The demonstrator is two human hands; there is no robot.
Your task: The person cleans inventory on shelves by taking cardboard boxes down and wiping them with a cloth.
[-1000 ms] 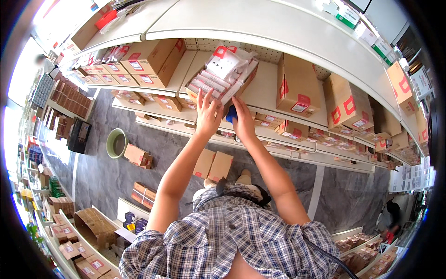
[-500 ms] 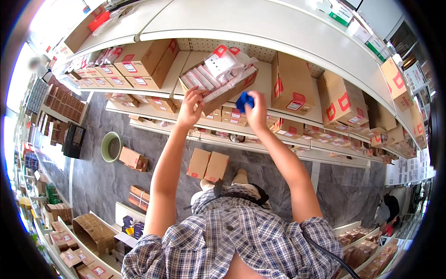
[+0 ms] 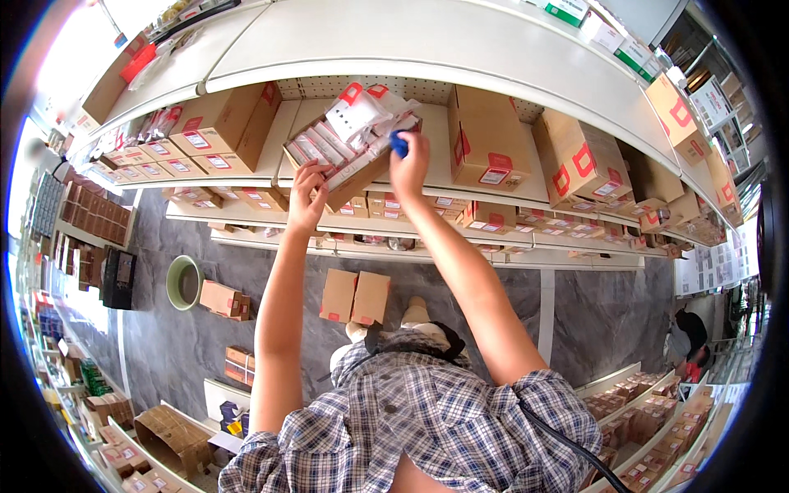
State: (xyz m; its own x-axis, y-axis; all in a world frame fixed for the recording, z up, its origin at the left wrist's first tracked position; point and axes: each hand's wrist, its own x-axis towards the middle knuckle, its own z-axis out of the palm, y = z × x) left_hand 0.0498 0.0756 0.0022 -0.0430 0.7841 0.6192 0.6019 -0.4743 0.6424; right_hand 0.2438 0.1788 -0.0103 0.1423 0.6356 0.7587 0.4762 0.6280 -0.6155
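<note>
On the shelf an open cardboard box (image 3: 358,182) stands at a slant, filled with plastic-wrapped white packets (image 3: 355,115). The fingers of my left hand (image 3: 306,197) are curled on its front left corner. My right hand (image 3: 411,167) is closed around a crumpled blue cloth (image 3: 399,145), whose folds are partly hidden in the fingers. That cloth is at the right end of the box, against or very near its rim; I cannot tell which.
Closed cartons (image 3: 490,140) stand right of the box, and stacked cartons (image 3: 212,131) to its left. A white shelf board (image 3: 345,41) juts out above. On the floor are two cartons (image 3: 371,297) by my feet and a green tub (image 3: 184,282). Another person (image 3: 690,333) is far right.
My right hand has brought the blue cloth up and inward to the box's right end. The left hand has closed more on the box's corner. The whole view has shifted slightly.
</note>
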